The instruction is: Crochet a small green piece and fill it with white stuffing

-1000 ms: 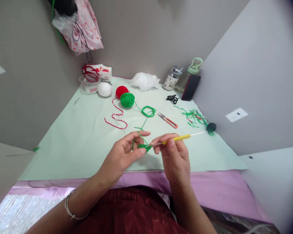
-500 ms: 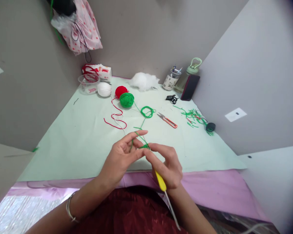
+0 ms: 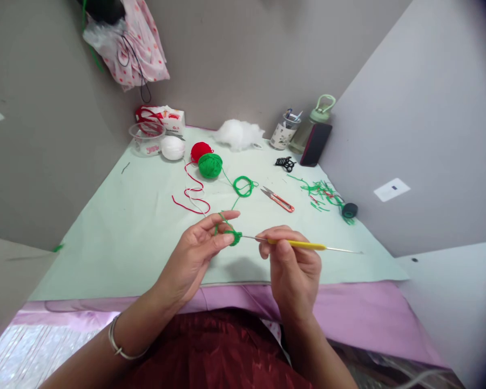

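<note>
Between thumb and fingers, my left hand [image 3: 194, 246] pinches a small green crochet piece [image 3: 235, 237]. Green yarn loops over its raised index finger and runs back to a loose coil [image 3: 245, 186] and the green yarn ball [image 3: 210, 166]. My right hand [image 3: 294, 265] is closed round the yellow handle of a crochet hook [image 3: 303, 245], held nearly level. The hook's thin left end reaches the edge of the green piece; whether it sits inside a stitch is too small to tell. Its other metal end points right, over the table.
A red yarn ball [image 3: 201, 152] and a white one [image 3: 173, 148] lie at the back left. Orange thread snips [image 3: 277, 199] rest beyond my right hand. Green yarn scraps [image 3: 319, 190], a black claw clip [image 3: 285, 163], a phone [image 3: 316, 145] and a bottle [image 3: 308, 129] are on the right.
My right hand has moved right and turned the hook from steeply slanted to nearly level. The green piece now shows more clearly at my left fingertips, and my left hand has shifted slightly left.
</note>
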A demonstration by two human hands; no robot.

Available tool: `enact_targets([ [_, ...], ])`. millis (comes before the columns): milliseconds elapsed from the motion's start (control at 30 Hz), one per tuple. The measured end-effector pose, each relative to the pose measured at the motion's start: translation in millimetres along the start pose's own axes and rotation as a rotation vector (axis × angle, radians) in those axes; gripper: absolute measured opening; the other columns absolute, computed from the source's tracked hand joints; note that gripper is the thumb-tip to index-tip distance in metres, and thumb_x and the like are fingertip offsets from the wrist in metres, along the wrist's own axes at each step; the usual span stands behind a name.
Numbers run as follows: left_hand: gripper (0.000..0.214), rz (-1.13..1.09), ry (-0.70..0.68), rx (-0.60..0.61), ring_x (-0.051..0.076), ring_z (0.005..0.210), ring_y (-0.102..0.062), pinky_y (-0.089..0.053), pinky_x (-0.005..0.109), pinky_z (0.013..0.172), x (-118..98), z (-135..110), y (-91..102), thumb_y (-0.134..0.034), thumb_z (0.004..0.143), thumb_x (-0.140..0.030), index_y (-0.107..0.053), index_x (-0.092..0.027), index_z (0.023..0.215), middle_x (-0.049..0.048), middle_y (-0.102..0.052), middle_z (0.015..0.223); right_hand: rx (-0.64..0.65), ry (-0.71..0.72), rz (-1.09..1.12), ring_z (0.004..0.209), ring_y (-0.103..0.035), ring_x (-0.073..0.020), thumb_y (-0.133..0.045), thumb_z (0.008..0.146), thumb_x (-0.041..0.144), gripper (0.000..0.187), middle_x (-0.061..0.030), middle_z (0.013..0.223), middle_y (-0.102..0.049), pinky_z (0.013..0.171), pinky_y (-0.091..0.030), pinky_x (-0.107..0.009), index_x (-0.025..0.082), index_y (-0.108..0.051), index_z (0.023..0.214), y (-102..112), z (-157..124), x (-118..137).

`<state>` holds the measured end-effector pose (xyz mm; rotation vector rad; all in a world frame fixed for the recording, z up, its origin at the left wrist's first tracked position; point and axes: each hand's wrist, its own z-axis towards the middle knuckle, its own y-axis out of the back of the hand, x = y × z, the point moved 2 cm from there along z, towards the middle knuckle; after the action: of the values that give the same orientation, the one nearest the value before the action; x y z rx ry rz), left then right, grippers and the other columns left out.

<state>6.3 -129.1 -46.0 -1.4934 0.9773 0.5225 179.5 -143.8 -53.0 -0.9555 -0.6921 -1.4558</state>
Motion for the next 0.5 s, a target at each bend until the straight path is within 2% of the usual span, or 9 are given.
enact_targets([
  [167,0.037,0.102,-0.087,0.034,0.016,0.090,-0.053,-0.042,0.028,0.086,1,0,1.1,-0.089,0.080,-0.027,-0.083,-0.024,0.117,0.0006,-0.063,0.089,0.037,0.020,0.025,0.066,-0.063,-0.0146,-0.062,0.104,0.027,0.018,-0.0049,0.091,-0.078,0.063,-0.055,-0.032,0.025,-0.079,0.100,-2,0,3],
  [300,0.037,0.143,-0.040,0.134,0.018,0.098,-0.059,-0.044,0.029,0.092,10,-2,0.8,-0.087,0.084,-0.030,-0.082,-0.027,0.120,0.0025,-0.069,0.098,0.116,0.078,-0.080,0.087,-0.073,-0.0203,-0.064,0.103,0.025,0.017,-0.0058,0.097,-0.081,0.071,-0.060,-0.035,0.027,-0.081,0.103,-6,3,3],
  [433,0.038,0.184,-0.064,0.084,0.017,0.094,-0.059,-0.045,0.028,0.090,13,-4,0.5,-0.087,0.085,-0.031,-0.081,-0.030,0.122,0.0005,-0.068,0.096,0.100,0.167,-0.212,0.084,-0.074,-0.0198,-0.062,0.103,0.017,0.023,-0.0047,0.097,-0.080,0.070,-0.062,-0.035,0.029,-0.080,0.109,-7,-2,2],
  [500,0.042,0.150,-0.068,0.067,0.016,0.093,-0.059,-0.046,0.026,0.089,13,-4,-1.1,-0.089,0.083,-0.030,-0.080,-0.029,0.124,-0.0001,-0.068,0.095,0.111,0.284,-0.340,0.089,-0.074,-0.0196,-0.065,0.100,0.011,0.030,-0.0053,0.103,-0.078,0.073,-0.063,-0.034,0.031,-0.080,0.116,-7,-7,2],
])
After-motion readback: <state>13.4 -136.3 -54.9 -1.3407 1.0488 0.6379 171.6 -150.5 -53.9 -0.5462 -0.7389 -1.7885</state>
